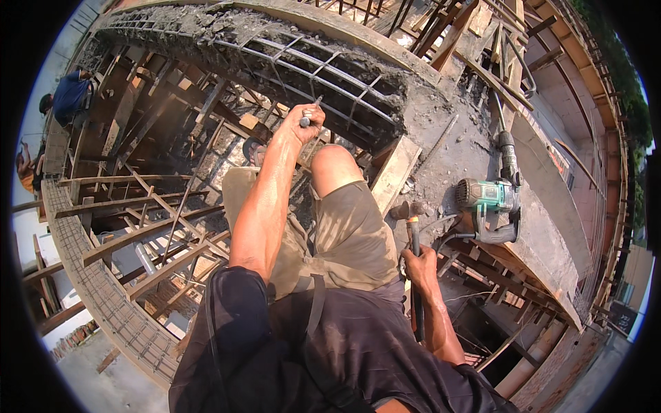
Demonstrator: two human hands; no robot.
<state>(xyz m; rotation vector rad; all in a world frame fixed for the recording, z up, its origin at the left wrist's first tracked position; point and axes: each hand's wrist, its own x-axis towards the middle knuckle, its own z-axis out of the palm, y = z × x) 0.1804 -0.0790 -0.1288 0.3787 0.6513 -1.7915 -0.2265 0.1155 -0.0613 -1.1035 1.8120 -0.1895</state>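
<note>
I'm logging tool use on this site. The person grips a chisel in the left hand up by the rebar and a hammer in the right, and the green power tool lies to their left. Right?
Not quite: the head view shows the green power tool lying on the concrete to their right. The left hand does grip the chisel by the rebar, the right hand the hammer.

No packages, signs or screens show anywhere around the green power tool. The tool's green housing may carry a small label, but it is too small to tell.

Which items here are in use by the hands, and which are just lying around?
In use:
left hand grips a chisel at the rebar cage
right hand holds a hammer

Lying about:
green power tool on the concrete
loose wood plank
</note>
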